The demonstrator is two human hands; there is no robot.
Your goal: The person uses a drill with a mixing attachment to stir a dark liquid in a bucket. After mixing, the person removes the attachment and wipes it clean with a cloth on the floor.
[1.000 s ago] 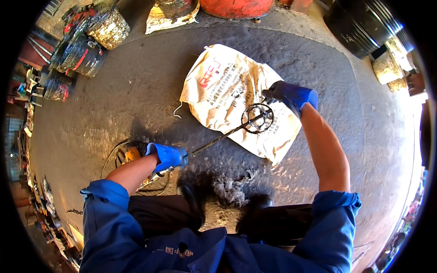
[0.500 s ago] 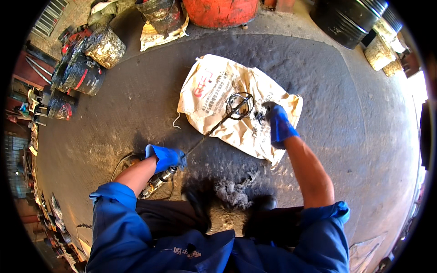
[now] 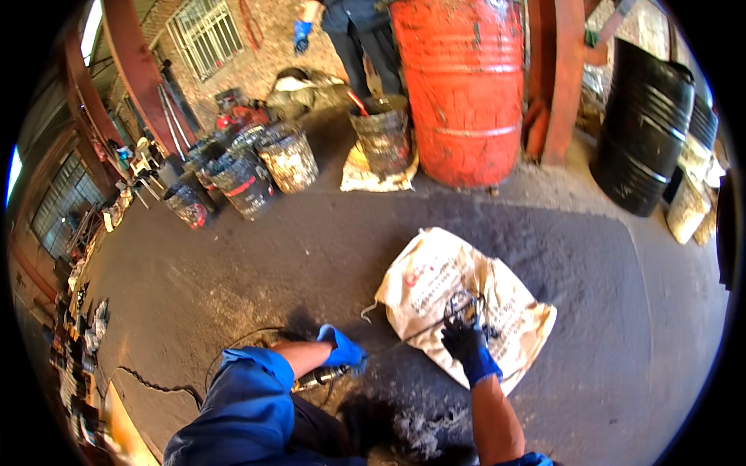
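Note:
My left hand (image 3: 346, 353), in a blue glove, is closed round the shaft of a mixing paddle, right by the chuck of a power drill (image 3: 315, 378). The thin shaft slants up and right to the paddle's black ring-shaped head (image 3: 464, 300), which lies over a flattened cream sack (image 3: 430, 268) on the ground. At that head is my right hand (image 3: 468, 351), in a blue glove blackened over the fingers. Its fingers curl against the lower part of the ring, and dark on dark hides some of the grip. Black smudges mark the sack beside it.
Grey fluffy waste (image 3: 423, 431) lies by my feet. A cord (image 3: 159, 383) trails at left. Soiled buckets (image 3: 287, 159), a red drum (image 3: 466, 97) and a black drum (image 3: 646, 128) stand along the far side. Another person (image 3: 361, 39) with a blue glove stands behind a bucket.
The view has tilted up, showing more of the far side and the other person. My right hand has moved left across the sack onto the paddle head; my left keeps its hold.

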